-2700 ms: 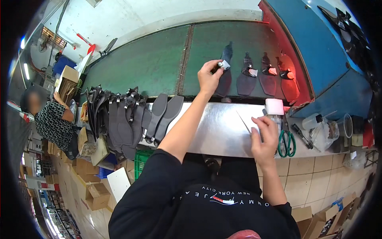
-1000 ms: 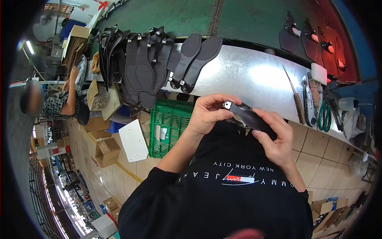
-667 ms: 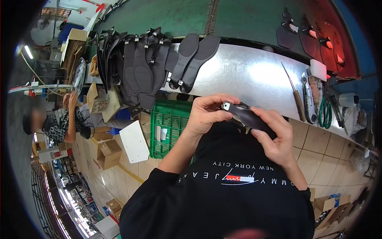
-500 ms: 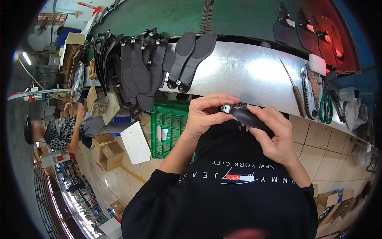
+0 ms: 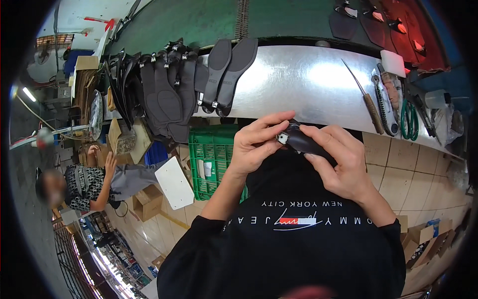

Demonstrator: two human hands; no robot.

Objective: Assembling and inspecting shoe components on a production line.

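Note:
Both hands hold one dark, glossy shoe sole in front of my chest. This shoe sole (image 5: 304,141) is curved, with a small white and metallic spot at its left end. My left hand (image 5: 256,144) pinches that end between thumb and fingers. Around the other end, my right hand (image 5: 343,162) is closed, fingers on top and thumb beneath; the palm hides part of the sole. Two flat dark grey soles (image 5: 232,74) lie side by side on the metal bench ledge (image 5: 294,84). Left of them is a pile of similar dark soles (image 5: 167,94).
An awl (image 5: 368,104), a utility knife (image 5: 383,107) and green-handled scissors (image 5: 409,119) lie on the right of the ledge. Several soles sit on the green conveyor belt (image 5: 294,20) under red light. Below the ledge stands a green crate (image 5: 199,159). A co-worker (image 5: 84,182) is at far left.
The sole has turned and tilted slightly in my hands. My view has shifted, so the bench appears further left. At far left, the co-worker's arms and body have moved.

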